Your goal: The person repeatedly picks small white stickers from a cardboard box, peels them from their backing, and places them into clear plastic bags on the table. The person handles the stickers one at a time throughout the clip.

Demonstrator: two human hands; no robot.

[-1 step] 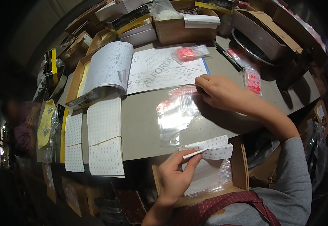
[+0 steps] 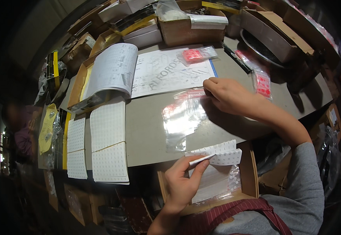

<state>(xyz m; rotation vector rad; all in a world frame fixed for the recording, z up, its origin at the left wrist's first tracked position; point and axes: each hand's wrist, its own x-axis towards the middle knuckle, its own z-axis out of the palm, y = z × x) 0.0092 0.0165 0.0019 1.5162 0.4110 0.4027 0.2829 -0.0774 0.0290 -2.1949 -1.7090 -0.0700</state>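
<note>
My left hand pinches a folded sheet of white labels between thumb and fingers, above an open drawer at the table's front edge. My right hand has its fingers curled together at the right end of some overlapping clear zip bags with red strips. Its fingertips are hidden, so whatever they grip does not show. The bags lie fanned out on the grey table, glare on their middle.
Rubber-banded label sheets overhang the front left edge. Behind lies an open printed booklet, with a packet of red-printed bags on top. A black marker and more bags lie right. Cardboard boxes line the back.
</note>
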